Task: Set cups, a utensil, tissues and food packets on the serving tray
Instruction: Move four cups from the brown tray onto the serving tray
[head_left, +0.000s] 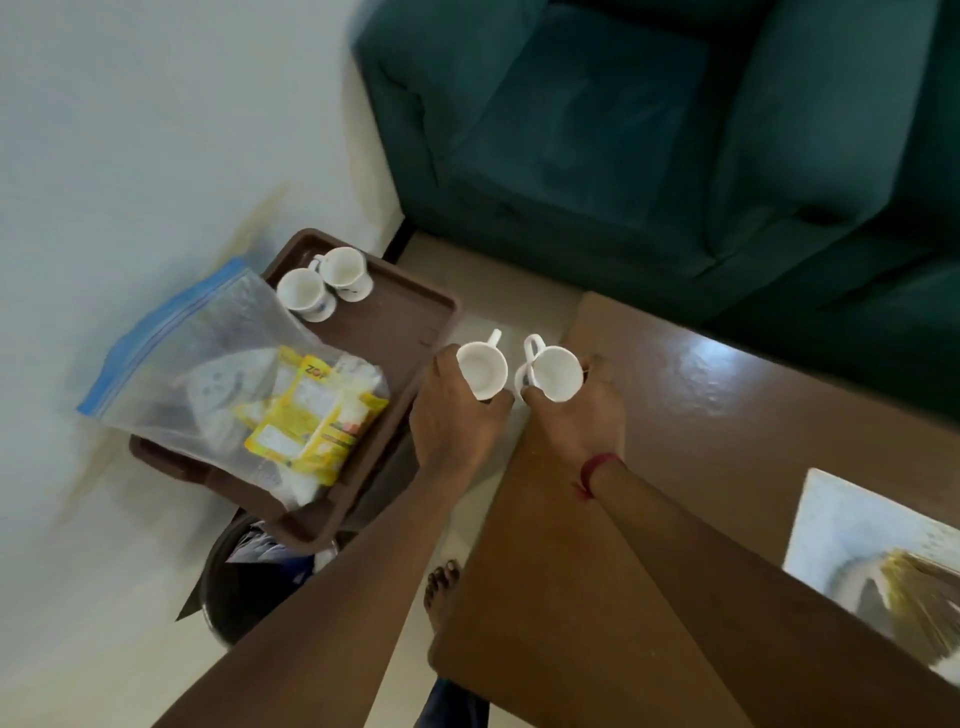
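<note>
A brown serving tray (405, 322) rests on top of a dark bin at the left. Two white cups (323, 280) stand side by side at its far end. A clear zip bag (208, 364) with yellow food packets (311, 415) and white tissues inside lies across the tray's near half. My left hand (452, 415) grips a white cup (483, 370) just off the tray's right rim. My right hand (582, 410) holds another white cup (556, 373) beside it, over the gap between tray and table. Both held cups are upright, handles pointing away.
A brown wooden table (675, 441) fills the right side, with a printed card or mat (872, 561) near its right edge. A dark green sofa (623, 130) stands behind. A dark bin (244, 587) sits under the tray. My bare foot (441, 587) is on the pale floor.
</note>
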